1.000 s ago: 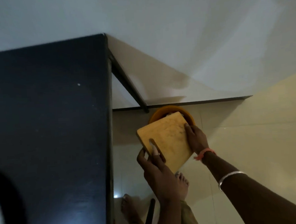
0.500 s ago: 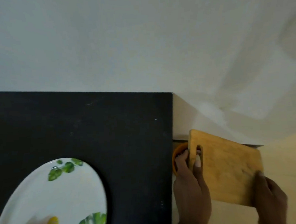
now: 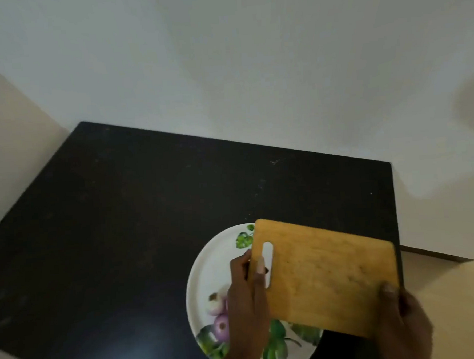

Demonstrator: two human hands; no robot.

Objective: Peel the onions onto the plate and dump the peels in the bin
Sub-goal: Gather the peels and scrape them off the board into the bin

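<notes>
I hold a bare wooden cutting board [image 3: 325, 276] over the right part of a white plate [image 3: 205, 267] with green leaf prints. My left hand [image 3: 246, 298] grips the board at its handle slot, thumb on top. My right hand [image 3: 402, 316] grips the board's near right corner. Two peeled purple onions [image 3: 219, 316] lie on the plate, just left of my left hand. The bin is out of view.
The plate sits on a black table [image 3: 150, 226] whose right edge runs close to the board. A white wall [image 3: 251, 67] rises behind the table. Pale floor [image 3: 465, 304] shows to the right.
The view swung left from the floor and orange bin to the table. Both hands carried the board from beside the table's right edge to above the plate.
</notes>
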